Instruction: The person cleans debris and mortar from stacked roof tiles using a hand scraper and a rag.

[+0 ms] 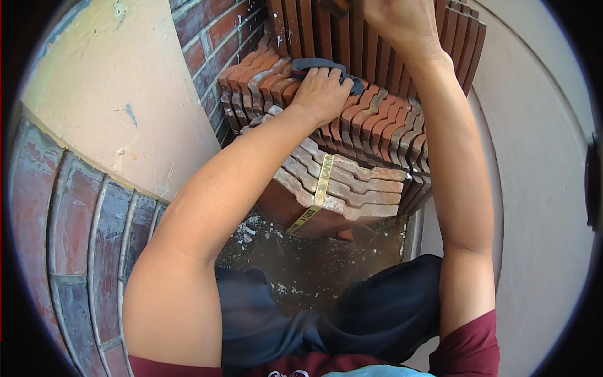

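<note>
Brick wall (207,31) behind, left hand (321,93) gripping one dark cloth (317,65), right hand (402,22) grasping stacked tiles (370,125)

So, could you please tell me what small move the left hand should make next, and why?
Probably slide the left hand and the dark cloth under it along the tile stack. The hand presses the cloth on the tile edges, while the right hand steadies the upright tiles.

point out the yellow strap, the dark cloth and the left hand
yellow strap (320,188), head view, middle of the band across the tile bundle
dark cloth (314,63), head view, part showing above the knuckles
left hand (321,93), head view, back of the hand
</note>
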### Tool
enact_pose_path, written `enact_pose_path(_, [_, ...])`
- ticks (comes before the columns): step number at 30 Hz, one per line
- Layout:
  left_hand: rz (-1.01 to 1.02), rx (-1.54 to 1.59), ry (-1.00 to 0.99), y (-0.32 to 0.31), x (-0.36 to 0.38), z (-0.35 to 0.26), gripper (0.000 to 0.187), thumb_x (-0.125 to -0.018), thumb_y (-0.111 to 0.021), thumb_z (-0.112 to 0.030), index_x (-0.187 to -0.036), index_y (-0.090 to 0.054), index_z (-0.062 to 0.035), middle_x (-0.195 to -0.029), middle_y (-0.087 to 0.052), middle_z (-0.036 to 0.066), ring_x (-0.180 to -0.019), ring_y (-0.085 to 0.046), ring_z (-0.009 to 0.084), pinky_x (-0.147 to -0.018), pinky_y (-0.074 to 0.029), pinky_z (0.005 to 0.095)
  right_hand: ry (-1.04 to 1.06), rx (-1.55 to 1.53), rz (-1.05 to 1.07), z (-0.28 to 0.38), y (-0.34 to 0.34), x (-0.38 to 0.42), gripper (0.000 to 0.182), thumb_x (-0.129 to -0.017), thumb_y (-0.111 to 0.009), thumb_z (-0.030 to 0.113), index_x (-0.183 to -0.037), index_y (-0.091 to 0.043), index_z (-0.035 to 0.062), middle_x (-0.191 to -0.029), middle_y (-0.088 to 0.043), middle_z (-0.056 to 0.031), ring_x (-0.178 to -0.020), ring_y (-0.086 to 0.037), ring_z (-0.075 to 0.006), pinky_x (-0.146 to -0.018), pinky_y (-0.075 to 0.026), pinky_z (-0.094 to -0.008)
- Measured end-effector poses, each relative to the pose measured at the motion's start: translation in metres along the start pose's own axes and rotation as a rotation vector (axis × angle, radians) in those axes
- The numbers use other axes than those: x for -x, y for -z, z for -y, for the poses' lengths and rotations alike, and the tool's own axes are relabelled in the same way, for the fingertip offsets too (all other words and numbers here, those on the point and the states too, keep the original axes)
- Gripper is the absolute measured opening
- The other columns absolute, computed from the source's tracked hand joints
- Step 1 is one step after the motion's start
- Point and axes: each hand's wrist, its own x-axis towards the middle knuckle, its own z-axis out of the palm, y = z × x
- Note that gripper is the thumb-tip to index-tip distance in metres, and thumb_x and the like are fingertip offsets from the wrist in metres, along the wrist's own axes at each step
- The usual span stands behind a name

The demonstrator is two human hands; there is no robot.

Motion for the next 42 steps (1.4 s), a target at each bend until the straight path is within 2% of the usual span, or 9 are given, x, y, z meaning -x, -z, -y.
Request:
enact_pose_path(7, [-0.011,0.018,0.020,0.000,-0.002,0.001,0.025,-0.086,-0.055,-0.009,-0.110,-0.062,-0.0054,-0.110,-0.060,0.017,-0.107,-0.058,0.0338,-0.094,-0.043,0.0444,-0.058,-0.082,-0.007,-0.001,-0.007,-0.003,0.040,-0.092,-0.068,0.009,-0.121,-0.042,0.0024,-0.084,-0.062,-0.0203,-0.077,-0.066,-0.0410,-0.067,-0.052,-0.0424])
enact_pose_path(16, [-0.024,0.031,0.039,-0.002,-0.001,-0.001,0.033,-0.083,-0.058,-0.007,-0.116,-0.059,-0.0031,-0.115,-0.056,0.019,-0.107,-0.057,0.0371,-0.094,-0.044,0.0455,0.042,0.004,-0.087,-0.008,-0.007,-0.001,0.043,-0.088,-0.070,0.003,-0.121,-0.043,0.0015,-0.080,-0.061,-0.0195,-0.070,-0.066,-0.0333,-0.062,-0.051,-0.0384])
enact_pose_path(21, [-0.183,0.226,0.152,0.005,-0.006,0.003,0.042,-0.080,-0.062,-0.005,-0.121,-0.054,0.0010,-0.119,-0.049,0.023,-0.104,-0.055,0.0426,-0.098,-0.043,0.0487,-0.058,0.067,0.112,-0.006,-0.006,0.022,0.043,-0.090,-0.068,0.009,-0.122,-0.041,0.0012,-0.092,-0.060,-0.0301,-0.090,-0.060,-0.0522,-0.074,-0.050,-0.0489])
enact_pose_path(24, [-0.435,0.236,0.176,0.003,-0.011,0.011,0.043,-0.081,-0.060,-0.005,-0.123,-0.053,0.0018,-0.119,-0.049,0.023,-0.106,-0.052,0.0433,-0.099,-0.042,0.0492,-0.145,-0.002,0.035,-0.007,0.011,0.021,0.041,-0.089,-0.070,0.007,-0.120,-0.043,0.0018,-0.086,-0.063,-0.0241,-0.081,-0.066,-0.0440,-0.070,-0.052,-0.0429])
enact_pose_path(28, [-0.713,0.122,0.105,0.039,-0.053,0.054,0.055,-0.077,-0.061,-0.002,-0.131,-0.052,0.0015,-0.110,-0.056,0.019,-0.109,-0.048,0.0421,-0.096,-0.043,0.0468,-0.019,-0.001,-0.239,-0.004,0.044,-0.002,0.033,-0.092,-0.065,0.000,-0.119,-0.045,0.0032,-0.088,-0.065,-0.0107,-0.082,-0.066,-0.0180,-0.074,-0.054,-0.0304])
enact_pose_path(30, [-0.818,0.155,0.082,0.057,-0.065,0.060,0.039,-0.081,-0.056,0.004,-0.119,-0.058,0.0045,-0.108,-0.061,0.023,-0.102,-0.053,0.0460,-0.094,-0.043,0.0492,-0.079,-0.124,-0.267,-0.016,0.056,0.000,0.034,-0.093,-0.065,0.000,-0.119,-0.045,0.0035,-0.089,-0.065,-0.0097,-0.083,-0.065,-0.0164,-0.076,-0.054,-0.0298])
enact_pose_path(31, [-0.660,0.056,0.108,0.048,-0.059,0.063,0.055,-0.081,-0.057,0.000,-0.135,-0.048,0.0098,-0.122,-0.059,0.024,-0.109,-0.052,0.0462,-0.100,-0.042,0.0490,-0.103,-0.188,-0.279,-0.022,0.061,0.001,0.034,-0.093,-0.065,0.000,-0.120,-0.044,0.0037,-0.090,-0.064,-0.0092,-0.084,-0.065,-0.0157,-0.077,-0.054,-0.0295])
enact_pose_path(38, [-0.340,-0.155,0.139,-0.012,-0.019,0.010,0.068,-0.077,-0.062,-0.007,-0.140,-0.044,0.0097,-0.121,-0.056,0.021,-0.109,-0.048,0.0419,-0.098,-0.039,0.0497,-0.072,0.069,-0.139,-0.020,0.067,0.030,0.036,-0.092,-0.067,0.002,-0.119,-0.044,0.0036,-0.089,-0.065,-0.0100,-0.082,-0.066,-0.0173,-0.074,-0.054,-0.0291])
enact_pose_path(42, [-0.421,-0.226,0.189,0.004,-0.040,0.005,0.077,-0.081,-0.061,-0.014,-0.146,-0.031,0.0115,-0.131,-0.051,0.023,-0.121,-0.044,0.0426,-0.100,-0.032,0.0577,-0.065,-0.002,-0.156,-0.026,0.067,0.027,0.036,-0.092,-0.068,0.002,-0.118,-0.045,0.0036,-0.088,-0.066,-0.0101,-0.079,-0.067,-0.0178,-0.071,-0.053,-0.0297])
